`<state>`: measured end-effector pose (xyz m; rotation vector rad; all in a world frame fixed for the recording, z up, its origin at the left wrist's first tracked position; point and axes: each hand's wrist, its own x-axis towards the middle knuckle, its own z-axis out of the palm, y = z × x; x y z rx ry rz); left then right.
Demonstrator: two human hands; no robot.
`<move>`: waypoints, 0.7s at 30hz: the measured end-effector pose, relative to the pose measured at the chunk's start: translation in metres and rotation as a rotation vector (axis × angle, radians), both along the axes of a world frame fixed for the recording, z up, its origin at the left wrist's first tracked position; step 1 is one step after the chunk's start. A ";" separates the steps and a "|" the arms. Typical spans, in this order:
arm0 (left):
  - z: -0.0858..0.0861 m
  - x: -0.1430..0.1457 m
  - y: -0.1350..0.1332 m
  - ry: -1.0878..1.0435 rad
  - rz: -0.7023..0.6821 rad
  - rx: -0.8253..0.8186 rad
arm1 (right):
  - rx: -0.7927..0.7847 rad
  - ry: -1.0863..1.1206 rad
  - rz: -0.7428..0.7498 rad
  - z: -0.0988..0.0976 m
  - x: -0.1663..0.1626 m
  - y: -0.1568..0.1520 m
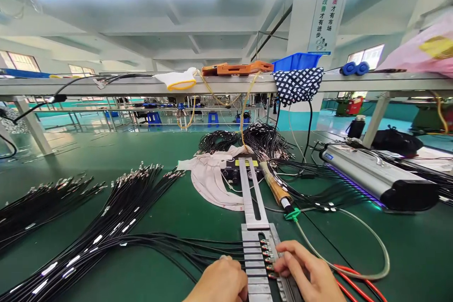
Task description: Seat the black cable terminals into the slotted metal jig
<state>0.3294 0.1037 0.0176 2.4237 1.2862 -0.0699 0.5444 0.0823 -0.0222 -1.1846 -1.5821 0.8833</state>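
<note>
The metal jig (257, 264) lay on the green table (148, 207) at the near edge of the view, and everything else is placed from it. The left hand (221, 283) rested just left of the jig, with the fingers curled loosely over the black cables (198, 247); whether it really gripped them could not be told. The right hand (307, 276) was on the right side of the jig, its fingertips (283, 257) pressing on the cable ends (264, 252), which sat in a row in the slots of the jig. It pinched nothing clearly.

Left of the jig, the cables ran out to a large bundle of black cables (120, 217) spread over the table. Right of the jig lay red wires (354, 283) and a grey hose (375, 250).

Just behind the jig, a soldering iron (278, 191) with a wooden handle lay tilted, and a white cloth (212, 179) lay to the left of it. Farther behind and to the right stood a long grey lamp unit (375, 177). Well behind the jig, a shelf (226, 85) carried a blue bin (297, 61) and a dotted cloth (297, 85).
</note>
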 end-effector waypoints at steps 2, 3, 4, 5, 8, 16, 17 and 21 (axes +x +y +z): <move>0.001 0.001 0.002 -0.070 0.045 -0.032 | -0.027 0.056 -0.062 0.001 0.001 0.003; 0.004 0.002 0.002 -0.107 0.076 -0.033 | -0.031 0.077 -0.087 0.001 0.002 0.004; 0.007 0.003 0.001 -0.135 0.107 -0.025 | -0.033 0.089 -0.104 0.000 0.004 0.005; 0.011 0.003 0.000 -0.159 0.132 -0.010 | -0.033 0.094 -0.111 0.000 0.005 0.006; 0.017 0.003 -0.003 -0.199 0.138 0.020 | -0.036 0.096 -0.107 0.002 0.007 0.005; -0.004 0.007 -0.001 -0.079 0.121 0.075 | -0.042 0.021 -0.116 0.006 0.006 0.006; -0.008 0.008 -0.001 -0.051 0.126 0.097 | -0.037 0.011 -0.120 0.006 0.006 0.006; -0.027 0.015 -0.001 0.047 0.127 0.244 | -0.008 -0.015 -0.135 0.004 0.006 0.004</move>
